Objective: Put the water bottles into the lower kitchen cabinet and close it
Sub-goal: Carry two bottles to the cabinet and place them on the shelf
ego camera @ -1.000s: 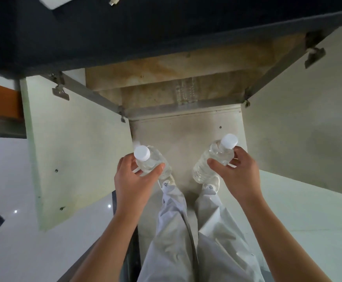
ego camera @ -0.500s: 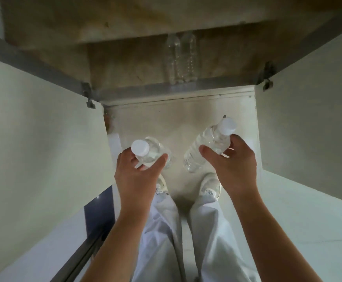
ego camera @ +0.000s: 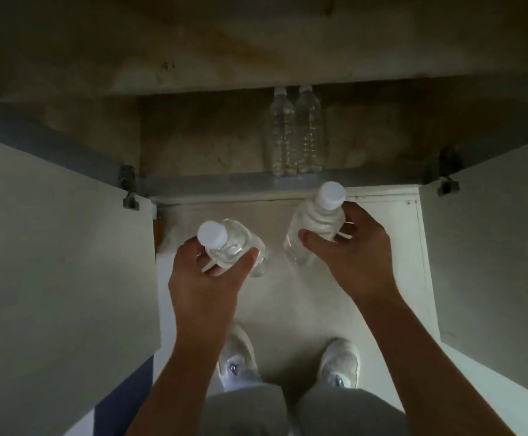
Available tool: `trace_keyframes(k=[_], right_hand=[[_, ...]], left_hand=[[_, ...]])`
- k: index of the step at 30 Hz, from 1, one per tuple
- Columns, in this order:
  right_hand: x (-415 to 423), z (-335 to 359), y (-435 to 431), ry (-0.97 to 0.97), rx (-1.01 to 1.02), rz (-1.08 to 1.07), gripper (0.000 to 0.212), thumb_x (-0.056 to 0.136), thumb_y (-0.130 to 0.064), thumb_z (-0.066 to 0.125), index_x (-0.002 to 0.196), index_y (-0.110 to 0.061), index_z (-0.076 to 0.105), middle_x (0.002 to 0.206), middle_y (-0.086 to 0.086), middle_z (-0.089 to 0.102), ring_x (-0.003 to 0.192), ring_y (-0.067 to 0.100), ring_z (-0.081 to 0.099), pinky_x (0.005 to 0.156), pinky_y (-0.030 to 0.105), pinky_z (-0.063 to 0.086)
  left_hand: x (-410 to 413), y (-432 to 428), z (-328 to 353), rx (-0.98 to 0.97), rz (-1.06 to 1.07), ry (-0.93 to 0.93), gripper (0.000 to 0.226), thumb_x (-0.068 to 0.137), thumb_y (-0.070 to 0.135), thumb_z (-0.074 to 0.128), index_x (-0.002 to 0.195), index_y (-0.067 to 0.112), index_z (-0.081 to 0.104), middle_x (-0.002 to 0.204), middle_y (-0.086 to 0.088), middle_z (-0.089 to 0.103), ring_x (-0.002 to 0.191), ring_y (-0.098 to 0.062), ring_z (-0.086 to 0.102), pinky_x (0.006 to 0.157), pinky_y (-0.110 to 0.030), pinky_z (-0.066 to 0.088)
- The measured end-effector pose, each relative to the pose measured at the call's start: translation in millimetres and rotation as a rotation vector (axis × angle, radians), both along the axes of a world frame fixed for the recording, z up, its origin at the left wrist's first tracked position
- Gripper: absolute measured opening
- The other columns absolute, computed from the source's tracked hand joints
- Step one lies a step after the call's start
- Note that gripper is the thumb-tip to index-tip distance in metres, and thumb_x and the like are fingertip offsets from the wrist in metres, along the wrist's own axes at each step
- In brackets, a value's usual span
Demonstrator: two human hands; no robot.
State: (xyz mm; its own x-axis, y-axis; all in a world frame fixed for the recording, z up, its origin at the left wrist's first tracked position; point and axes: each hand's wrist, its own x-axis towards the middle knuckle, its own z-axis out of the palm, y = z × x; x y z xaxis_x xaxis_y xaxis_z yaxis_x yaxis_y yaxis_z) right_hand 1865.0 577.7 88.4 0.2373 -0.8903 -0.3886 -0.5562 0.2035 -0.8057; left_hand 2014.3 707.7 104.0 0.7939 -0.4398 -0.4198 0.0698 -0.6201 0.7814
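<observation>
My left hand [ego camera: 207,278] grips a clear water bottle [ego camera: 234,247] with a white cap, held upright in front of the open lower cabinet [ego camera: 193,146]. A second clear, white-capped bottle [ego camera: 314,228] is in my right hand [ego camera: 357,256], tilted a little toward the cabinet. Both bottles hang above the floor, just short of the cabinet's front sill [ego camera: 225,185]. Two more clear bottles [ego camera: 295,133] stand side by side inside, close to the front edge and right of the middle.
The cabinet's left door [ego camera: 55,262] and right door [ego camera: 489,247] swing wide open on either side of me. My white shoes [ego camera: 339,361] stand on the pale floor below. The cabinet's floor left of the stored bottles is bare stone.
My view has dropped lower and closer to the cabinet opening. Both hands with their bottles have moved forward toward the sill, and the stored bottles show larger.
</observation>
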Motion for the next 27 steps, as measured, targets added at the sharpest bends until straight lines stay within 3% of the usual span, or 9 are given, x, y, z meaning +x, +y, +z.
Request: trace_keyframes(k=[3,6,10,13,16,20,27], right_hand=[[9,-10,-40,-0.029,-0.066,0.024,0.044,0.064,-0.047,0.085,0.102,-0.049,0.063,0.092,-0.033,0.069,0.09,-0.005,0.068,0.083,0.022,0.054],[13,-19,-75,-0.05,-0.11,0.06,0.045,0.068,-0.039,0.087,0.109,-0.033,0.07,0.094,-0.022,0.072,0.086,-0.003,0.069,0.081,0.023,0.055],[17,-31,-113,-0.031,-0.069,0.145,0.03,0.071,-0.026,0.089,0.09,-0.036,0.068,0.081,-0.017,0.072,0.073,-0.007,0.068,0.066,0.013,0.049],[22,-40,-136,0.021,-0.028,0.213,0.027,0.07,-0.026,0.089,0.085,-0.032,0.068,0.08,-0.014,0.072,0.069,0.0,0.069,0.065,0.018,0.052],[26,-46,-153,0.064,-0.02,0.293,0.023,0.072,-0.025,0.088,0.084,-0.031,0.07,0.077,-0.019,0.069,0.061,-0.008,0.064,0.053,0.006,0.044],[27,-53,-169,0.094,-0.033,0.341,0.026,0.073,-0.026,0.088,0.095,-0.027,0.073,0.079,-0.021,0.068,0.057,-0.012,0.062,0.046,0.003,0.041],[19,-74,-186,0.109,0.096,0.293,0.02,0.079,-0.026,0.085,0.092,-0.025,0.071,0.084,-0.012,0.071,0.067,0.0,0.066,0.046,0.007,0.044]], left_hand=[[17,-38,-12,-0.094,-0.047,0.011,0.061,0.067,0.029,0.093,0.12,0.033,0.064,0.113,0.017,0.071,0.101,0.001,0.068,0.092,-0.027,0.056],[32,-77,-25,-0.173,-0.087,0.036,0.063,0.068,0.029,0.092,0.125,0.03,0.066,0.116,0.014,0.073,0.104,0.0,0.069,0.088,-0.021,0.056],[46,-122,-48,-0.259,-0.142,0.046,0.051,0.068,0.021,0.092,0.113,0.029,0.069,0.104,0.012,0.076,0.095,-0.002,0.072,0.081,-0.024,0.057],[51,-152,-63,-0.26,-0.232,0.057,0.045,0.068,0.016,0.093,0.104,0.03,0.068,0.097,0.012,0.075,0.087,-0.002,0.072,0.073,-0.018,0.055],[55,-174,-79,-0.231,-0.351,0.068,0.041,0.066,0.016,0.094,0.098,0.026,0.07,0.094,0.008,0.077,0.085,-0.007,0.074,0.075,-0.027,0.058],[65,-193,-90,-0.19,-0.516,0.057,0.035,0.067,0.02,0.094,0.093,0.028,0.072,0.086,0.011,0.077,0.072,0.002,0.072,0.06,-0.013,0.051],[91,-197,-104,-0.106,-0.583,0.143,0.036,0.067,0.026,0.093,0.098,0.023,0.077,0.093,0.006,0.079,0.088,-0.012,0.075,0.079,-0.027,0.057]])
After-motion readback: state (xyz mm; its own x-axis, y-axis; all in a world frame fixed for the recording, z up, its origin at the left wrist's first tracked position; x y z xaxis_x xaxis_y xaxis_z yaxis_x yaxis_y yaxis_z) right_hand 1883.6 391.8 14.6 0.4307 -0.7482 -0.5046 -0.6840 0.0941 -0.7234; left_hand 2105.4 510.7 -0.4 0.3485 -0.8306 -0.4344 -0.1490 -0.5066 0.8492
